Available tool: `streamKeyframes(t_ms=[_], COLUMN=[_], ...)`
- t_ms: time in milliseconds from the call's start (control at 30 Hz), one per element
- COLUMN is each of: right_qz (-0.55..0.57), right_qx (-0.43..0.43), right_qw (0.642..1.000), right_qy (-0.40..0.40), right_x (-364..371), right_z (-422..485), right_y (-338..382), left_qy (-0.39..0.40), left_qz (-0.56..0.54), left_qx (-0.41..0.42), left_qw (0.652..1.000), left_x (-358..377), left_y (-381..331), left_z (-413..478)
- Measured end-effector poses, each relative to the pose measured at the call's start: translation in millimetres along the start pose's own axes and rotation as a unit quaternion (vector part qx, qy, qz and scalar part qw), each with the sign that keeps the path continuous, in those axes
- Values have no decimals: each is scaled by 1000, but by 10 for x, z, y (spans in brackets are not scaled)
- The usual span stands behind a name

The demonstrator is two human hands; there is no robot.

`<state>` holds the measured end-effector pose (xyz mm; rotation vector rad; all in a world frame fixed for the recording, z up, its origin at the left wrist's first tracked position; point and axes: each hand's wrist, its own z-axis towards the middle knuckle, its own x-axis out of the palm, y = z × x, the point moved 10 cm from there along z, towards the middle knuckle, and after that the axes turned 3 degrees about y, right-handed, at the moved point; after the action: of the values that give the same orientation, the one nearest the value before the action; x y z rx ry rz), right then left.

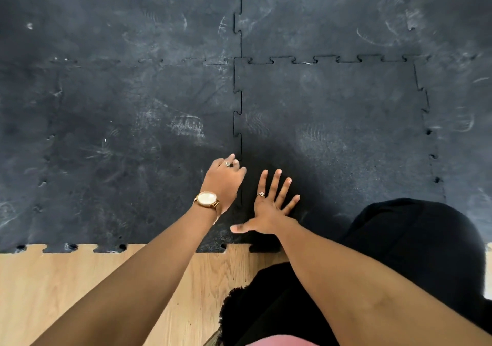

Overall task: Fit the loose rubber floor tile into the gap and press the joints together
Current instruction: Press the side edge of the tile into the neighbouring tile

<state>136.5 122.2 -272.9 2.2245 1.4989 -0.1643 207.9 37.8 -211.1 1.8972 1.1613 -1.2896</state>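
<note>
Loose tile sits in the gap, right of centre, its toothed edges meshing with the neighbouring tiles on the far, left and right sides. Near edge runs along the bare wood floor. Far joint shows dark slits between the teeth, so I judge it not fully seated. Left seam also reads as an open line.

Left hand is over the left seam, near end; fingers curled down, knuckles up, tips pressing at the joint, gripping nothing. Gold watch on that wrist. Right hand lies flat on the tile, fingers spread wide, palm down, holding nothing.

Handling, my judgement: dense rubber, heavy for its size, floppy rather than stiff, grippy surface. It won't slide easily once down. Better to press than lift: heel of palm or fingertips straight onto each tooth, working along the seam. If it needs shifting, I'd take it by the free near edge.

Surface: black matting, dusty, scuffed with pale shoe prints. Matting fills the far view; light wood boards in the near left. The person's dark clothed knee rests on the near right part of the tile.
</note>
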Motion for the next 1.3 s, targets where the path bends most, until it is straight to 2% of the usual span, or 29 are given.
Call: streamKeyframes(t_ms=[67, 300, 600, 767, 833, 933, 1067, 1300], right_qz=[-43, -72, -73, -81, -86, -74, -77, -71], right_qx=[9, -1, 32, 17, 5, 14, 16, 15], right_qw=[999, 997, 997, 990, 986, 992, 997, 997], right_qy=[-6, 1, 17, -111, -143, -102, -26, -5], right_x=[3, 40, 18, -483, -766, -947, -859, -832], right_z=[-37, 64, -41, -84, -38, 79, 174, 212], right_y=[-70, -133, -110, 154, 122, -208, -373, -369], left_qy=[96, 168, 195, 126, 129, 178, 204, 202], left_qz=[-1, 3, 31, 20, 24, 10, -29, -81], left_qx=[7, 5, -17, -62, -79, -77, -75, -77], left_qw=[995, 986, 980, 990, 988, 981, 976, 973], left_x=[326, 546, 377, -161, -172, -4, 68, 55], left_y=[-36, -80, -133, 173, 239, 214, 233, 287], left_z=[-139, -249, -167, 373, 558, 670, 743, 672])
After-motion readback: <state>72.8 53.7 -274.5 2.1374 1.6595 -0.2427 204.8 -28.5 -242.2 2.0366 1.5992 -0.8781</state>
